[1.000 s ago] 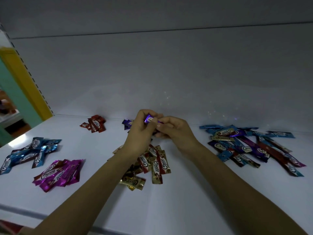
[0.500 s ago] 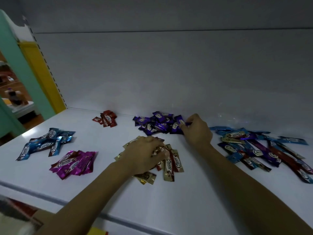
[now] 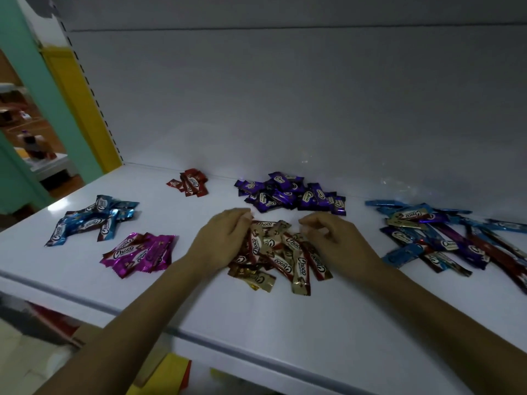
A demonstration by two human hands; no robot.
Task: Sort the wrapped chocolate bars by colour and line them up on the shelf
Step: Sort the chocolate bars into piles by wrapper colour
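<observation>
Left hand (image 3: 225, 240) lies flat on the gold pile (image 3: 285, 252), at its left edge; right hand (image 3: 335, 242) curls over its right, grip unclear. Pink bars (image 3: 139, 252) and blue bars (image 3: 91, 219) sit left of it, mixed heap (image 3: 445, 238) right, purple bars (image 3: 291, 193) and red bars (image 3: 189, 182) behind.

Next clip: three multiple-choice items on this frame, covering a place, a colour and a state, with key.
1. The purple pile lies: A) at the back of the shelf; B) at the front edge; C) far left.
2. The front-left pile is: A) green; B) magenta; C) orange.
3. The long bars at right are: A) one colour; B) lined up; C) a mixed heap.
Key: A, it lies by the back wall. B, shiny magenta wrappers. C, blue, purple, red and gold overlap.
</observation>
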